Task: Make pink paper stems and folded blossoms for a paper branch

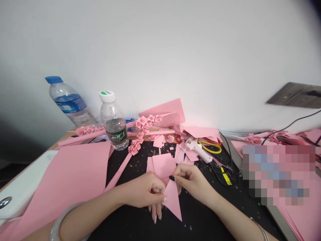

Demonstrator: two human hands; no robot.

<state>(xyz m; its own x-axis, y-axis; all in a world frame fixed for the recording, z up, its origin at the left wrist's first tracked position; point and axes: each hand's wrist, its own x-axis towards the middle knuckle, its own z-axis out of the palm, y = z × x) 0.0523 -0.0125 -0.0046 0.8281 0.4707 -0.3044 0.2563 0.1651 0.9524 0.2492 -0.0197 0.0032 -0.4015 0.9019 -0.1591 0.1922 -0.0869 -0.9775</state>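
A folded piece of pink paper point(173, 204), pointed at its lower right end, is held between both hands above the black mat. My left hand point(147, 190) pinches its left edge with the thumb on top, other fingers curled or hanging below. At the upper corner of the same piece, my right hand point(189, 179) pinches with thumb and index finger. Just beyond lie pink paper squares point(163, 164) and a white-pink hot glue gun point(198, 150). Pink paper flowers on a stem point(135, 147) stretch behind my left forearm.
Two water bottles, one blue-capped point(70, 103) and one white-capped point(115, 129), stand at the back left. Yellow-handled scissors point(210, 147) and a black cable point(232, 167) lie right. Large pink sheets point(77, 170) cover the left side. A wall socket point(296, 94) sits at right.
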